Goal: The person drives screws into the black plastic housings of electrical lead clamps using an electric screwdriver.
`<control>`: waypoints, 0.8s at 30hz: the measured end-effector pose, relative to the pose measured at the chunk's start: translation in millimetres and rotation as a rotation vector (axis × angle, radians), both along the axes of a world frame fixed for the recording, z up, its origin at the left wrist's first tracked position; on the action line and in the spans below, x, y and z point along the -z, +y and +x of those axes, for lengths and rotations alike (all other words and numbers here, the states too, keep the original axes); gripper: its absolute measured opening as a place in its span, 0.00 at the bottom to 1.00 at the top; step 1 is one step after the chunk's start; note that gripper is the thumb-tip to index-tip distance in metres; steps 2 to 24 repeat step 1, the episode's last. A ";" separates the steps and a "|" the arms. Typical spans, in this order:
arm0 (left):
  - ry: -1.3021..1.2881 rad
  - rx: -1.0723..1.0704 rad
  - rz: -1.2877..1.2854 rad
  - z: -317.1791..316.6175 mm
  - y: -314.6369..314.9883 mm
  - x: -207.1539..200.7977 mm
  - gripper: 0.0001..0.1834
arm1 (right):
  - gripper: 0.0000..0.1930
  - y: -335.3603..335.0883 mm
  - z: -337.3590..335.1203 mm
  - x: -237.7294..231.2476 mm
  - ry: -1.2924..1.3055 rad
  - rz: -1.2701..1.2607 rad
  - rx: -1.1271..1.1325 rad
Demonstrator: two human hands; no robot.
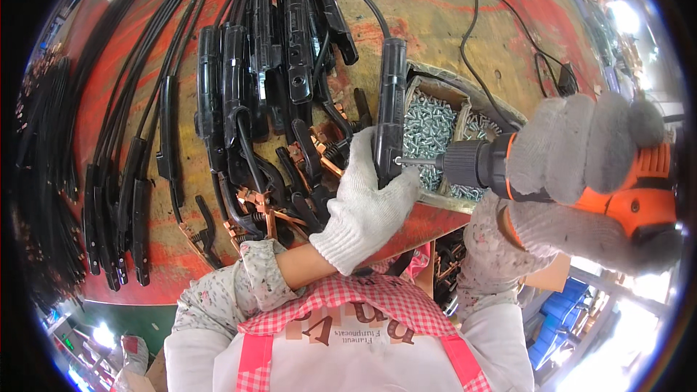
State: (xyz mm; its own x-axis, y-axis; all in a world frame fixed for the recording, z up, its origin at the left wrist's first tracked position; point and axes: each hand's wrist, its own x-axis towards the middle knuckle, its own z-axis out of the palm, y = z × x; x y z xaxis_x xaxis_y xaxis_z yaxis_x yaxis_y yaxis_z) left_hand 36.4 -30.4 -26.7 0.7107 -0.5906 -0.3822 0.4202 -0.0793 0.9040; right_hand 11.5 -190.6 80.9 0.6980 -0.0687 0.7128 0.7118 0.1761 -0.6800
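Observation:
My left hand (370, 207), in a white knit glove, grips a black electrode holder (393, 87) near the table's front edge. Its handle stands roughly upright in the picture, with a cable leaving the top; my palm hides the lower end. In a grey glove, my right hand (588, 149) is wrapped round an orange and black power screwdriver (617, 207). The tool lies level, pointing left. Its bit (425, 162) meets a small screw (398, 161) at the side of the handle, beside my left fingertips.
A cardboard box (460, 125) of silvery screws (428, 123) stands just behind the bit. Several more electrode holders (298, 43) with copper jaws crowd the table's middle. Black cables (54, 152) pile up at the left. A thin cord (462, 47) loops across the back right.

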 end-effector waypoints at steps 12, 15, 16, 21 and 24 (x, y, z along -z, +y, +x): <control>0.000 0.000 0.001 -0.4 0.2 0.2 0.28 | 0.40 0.9 1.2 -2.4 0.048 0.030 -0.120; 0.000 0.000 0.001 -0.4 0.2 0.2 0.28 | 0.40 0.9 1.2 -2.4 0.048 0.030 -0.120; 0.000 0.000 0.001 -0.4 0.2 0.2 0.28 | 0.40 0.9 1.2 -2.4 0.048 0.030 -0.120; 0.000 0.000 0.001 -0.4 0.2 0.2 0.28 | 0.40 0.9 1.2 -2.4 0.048 0.030 -0.120; 0.000 0.000 0.001 -0.4 0.2 0.2 0.28 | 0.40 0.9 1.2 -2.4 0.048 0.030 -0.120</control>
